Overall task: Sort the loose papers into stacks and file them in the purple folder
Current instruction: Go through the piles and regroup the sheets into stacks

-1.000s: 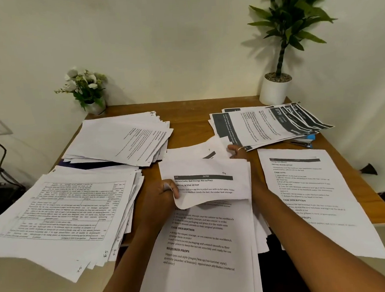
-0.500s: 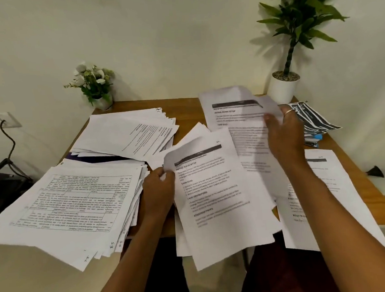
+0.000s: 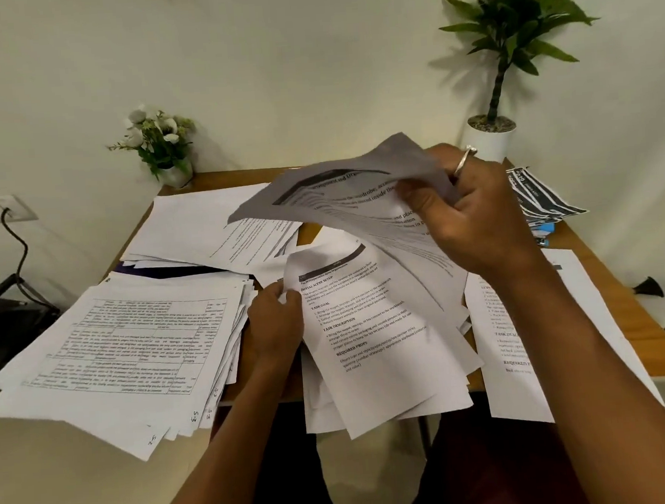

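Note:
My right hand grips a printed sheet and holds it lifted and curled above the table's middle. My left hand pinches the left edge of a small bundle of printed pages that hangs over the table's front edge. A stack of table-printed sheets lies at the left. Another white stack sits behind it, on top of the purple folder, of which only a dark strip shows. A single page lies at the right, partly under my right arm.
Dark-banded sheets are fanned at the back right, over a blue item. A small flower pot stands at the back left and a tall plant in a white pot at the back right. A wall socket with a cable is on the left.
My right hand has raised its sheet higher and swung it leftward, curling it over the middle. The left hand keeps its hold on the bundle, which has shifted slightly right.

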`<control>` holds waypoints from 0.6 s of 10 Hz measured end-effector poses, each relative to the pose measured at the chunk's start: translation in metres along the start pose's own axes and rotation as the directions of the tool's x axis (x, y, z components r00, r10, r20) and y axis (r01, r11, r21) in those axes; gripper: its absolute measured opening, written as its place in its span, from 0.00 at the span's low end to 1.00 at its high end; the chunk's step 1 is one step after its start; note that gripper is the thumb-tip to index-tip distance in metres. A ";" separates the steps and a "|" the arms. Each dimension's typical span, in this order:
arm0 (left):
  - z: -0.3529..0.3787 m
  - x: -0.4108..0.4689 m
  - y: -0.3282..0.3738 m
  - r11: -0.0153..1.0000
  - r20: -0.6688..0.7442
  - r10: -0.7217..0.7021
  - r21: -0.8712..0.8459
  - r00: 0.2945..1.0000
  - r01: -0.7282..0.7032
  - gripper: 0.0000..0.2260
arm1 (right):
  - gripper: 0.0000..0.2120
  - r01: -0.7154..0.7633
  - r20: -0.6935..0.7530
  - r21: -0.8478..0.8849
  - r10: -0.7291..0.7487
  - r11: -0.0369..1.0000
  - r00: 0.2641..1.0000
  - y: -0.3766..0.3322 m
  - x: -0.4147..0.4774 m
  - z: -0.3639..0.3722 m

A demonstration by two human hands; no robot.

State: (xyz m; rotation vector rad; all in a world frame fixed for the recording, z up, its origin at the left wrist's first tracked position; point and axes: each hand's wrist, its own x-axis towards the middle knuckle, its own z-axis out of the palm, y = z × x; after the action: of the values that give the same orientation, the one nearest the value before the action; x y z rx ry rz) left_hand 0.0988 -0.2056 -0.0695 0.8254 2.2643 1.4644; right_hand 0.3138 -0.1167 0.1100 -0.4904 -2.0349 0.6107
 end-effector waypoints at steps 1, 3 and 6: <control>0.000 0.002 -0.003 1.000 -0.001 -0.011 0.017 1.000 0.011 0.13 | 0.04 -0.044 -0.020 0.104 0.046 0.994 0.999 -0.008 0.002 0.003; 0.000 0.001 0.000 0.999 -0.013 0.041 0.027 0.999 -0.040 0.10 | 0.07 -0.030 -0.136 0.327 0.078 0.945 0.988 -0.019 0.008 0.004; -0.011 -0.011 -0.009 0.991 0.041 0.111 -0.076 0.993 -0.108 0.16 | 0.05 -0.233 -0.073 0.361 0.277 0.903 0.958 0.003 0.005 0.024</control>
State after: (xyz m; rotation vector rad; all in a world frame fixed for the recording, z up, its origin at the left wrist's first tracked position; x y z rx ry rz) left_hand 0.0982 -0.2230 -0.0729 0.9641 2.1493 1.5509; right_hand 0.2910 -0.1166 0.1009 -0.5695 -1.7078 1.0545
